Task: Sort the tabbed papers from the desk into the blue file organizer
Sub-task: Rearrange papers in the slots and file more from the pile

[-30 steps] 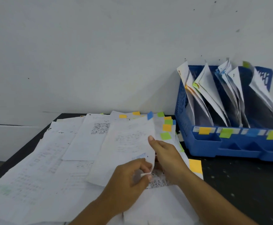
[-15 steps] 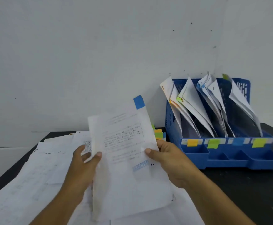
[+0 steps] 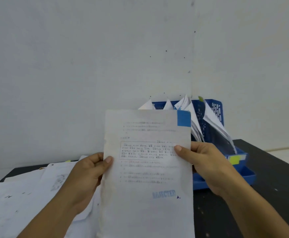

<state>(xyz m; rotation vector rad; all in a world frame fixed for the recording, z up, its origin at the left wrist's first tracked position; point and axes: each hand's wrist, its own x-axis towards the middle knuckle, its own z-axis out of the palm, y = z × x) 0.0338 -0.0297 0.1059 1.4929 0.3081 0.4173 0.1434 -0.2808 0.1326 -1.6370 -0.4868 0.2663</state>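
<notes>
Blue-tabbed paper (image 3: 147, 169) (upright) pinched at its edges by left hand (image 3: 87, 176) and right hand (image 3: 204, 162) fingers.

White sheet (image 3: 147, 169), blue tab (image 3: 183, 118), blue stamp (image 3: 164, 193); blue organizer (image 3: 216, 109); black desk (image 3: 260, 194).

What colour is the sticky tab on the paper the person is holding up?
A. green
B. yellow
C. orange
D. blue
D: the sheet, gripped by the left hand and the right hand, has a blue tab at its top right corner.
</notes>
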